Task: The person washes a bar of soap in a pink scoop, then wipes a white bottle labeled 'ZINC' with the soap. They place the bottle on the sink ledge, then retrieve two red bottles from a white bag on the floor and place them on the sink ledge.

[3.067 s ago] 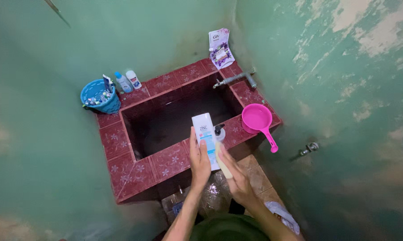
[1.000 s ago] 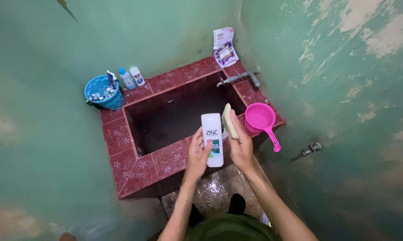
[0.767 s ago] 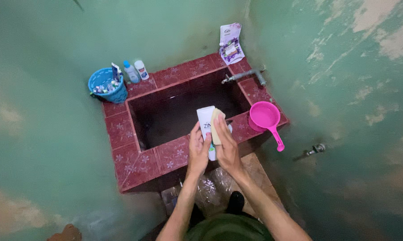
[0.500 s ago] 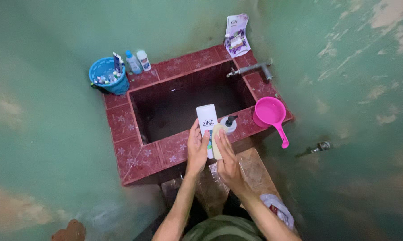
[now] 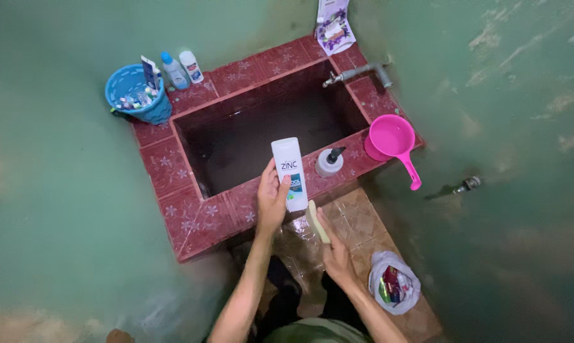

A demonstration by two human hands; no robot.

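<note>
My left hand (image 5: 271,200) holds a white shampoo bottle (image 5: 289,173) upright over the front rim of a red-tiled water tub (image 5: 198,216). A little lower and to the right, my right hand (image 5: 336,254) grips a pale yellow sponge (image 5: 318,221), held just below the bottle and apart from it. A small pump bottle (image 5: 329,162) stands on the tub rim right of the shampoo bottle.
A pink dipper (image 5: 393,141) rests on the tub's right corner under a metal tap (image 5: 357,73). A blue basket (image 5: 134,95) with small bottles sits at the back left, a refill pouch (image 5: 333,24) at the back. A plastic bag (image 5: 395,289) lies on the wet tiled floor.
My right hand has drawn the sponge down off the bottle's side and now holds it below the bottle. The view has shifted, showing the bag on the floor.
</note>
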